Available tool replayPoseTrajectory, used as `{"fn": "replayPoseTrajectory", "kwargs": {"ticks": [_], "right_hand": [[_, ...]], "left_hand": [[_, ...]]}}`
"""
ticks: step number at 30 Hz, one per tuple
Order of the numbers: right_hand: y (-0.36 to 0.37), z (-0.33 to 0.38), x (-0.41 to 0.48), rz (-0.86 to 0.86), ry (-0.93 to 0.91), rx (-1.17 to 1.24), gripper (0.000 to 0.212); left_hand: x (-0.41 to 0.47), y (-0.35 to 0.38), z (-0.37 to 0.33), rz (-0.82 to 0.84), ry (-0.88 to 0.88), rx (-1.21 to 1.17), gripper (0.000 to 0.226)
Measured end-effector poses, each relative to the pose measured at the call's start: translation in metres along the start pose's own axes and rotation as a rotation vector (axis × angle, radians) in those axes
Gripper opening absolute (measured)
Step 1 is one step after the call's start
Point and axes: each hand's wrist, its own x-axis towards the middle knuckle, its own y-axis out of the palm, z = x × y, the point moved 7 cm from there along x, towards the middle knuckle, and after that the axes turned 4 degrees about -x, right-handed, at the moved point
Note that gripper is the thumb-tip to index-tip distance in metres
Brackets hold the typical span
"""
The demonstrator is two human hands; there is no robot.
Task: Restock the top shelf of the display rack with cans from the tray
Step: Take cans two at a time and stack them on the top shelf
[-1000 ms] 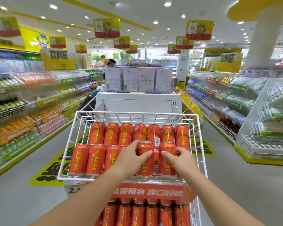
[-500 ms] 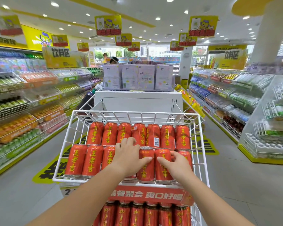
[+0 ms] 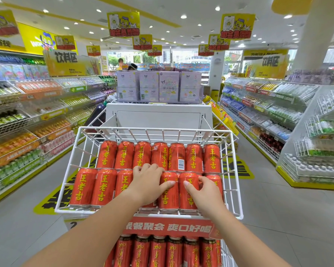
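Top shelf point(image 3: 66, 210) holds two rows of lying cans point(image 3: 104, 186). Left hand point(image 3: 148, 183) rests spread across front-row cans; right hand point(image 3: 205, 191) cups the neighbouring cans, lightly closed. Cans look rigid, smooth, liable to roll; grip around the body.

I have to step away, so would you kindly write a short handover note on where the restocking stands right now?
Left hand: fingers draped over the front-row cans, thumb on one can; grip unclear.
Right hand: wrapped around the neighbouring can, which stands in the front row.
Top shelf, a white wire basket: back row of seven red cans, one turned barcode-out; front row filled across.
Lower shelf cans are a different label.
Done: top shelf looks nearly full.
Left: square up the last cans. The tray is not in view.
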Motion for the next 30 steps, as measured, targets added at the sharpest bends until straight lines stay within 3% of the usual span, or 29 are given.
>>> {"fn": "replayPoseTrajectory", "kwargs": {"ticks": [5, 10, 18, 30], "right_hand": [[0.004, 0.005, -0.003, 0.005, -0.021, -0.083, 0.056], [-0.007, 0.009, -0.007, 0.013, -0.082, -0.295, 0.069], [-0.017, 0.032, -0.027, -0.065, -0.398, -0.826, 0.085], [-0.005, 0.016, -0.109, -0.104, -0.350, -0.909, 0.077]], "left_hand": [[-0.009, 0.000, -0.006, -0.068, 0.026, 0.030, 0.069], [-0.020, 0.002, -0.008, -0.036, 0.042, 0.131, 0.081], [-0.047, 0.001, -0.015, -0.031, 0.093, 0.222, 0.088], [-0.107, 0.016, -0.012, -0.124, 0.260, 0.146, 0.087]]}}
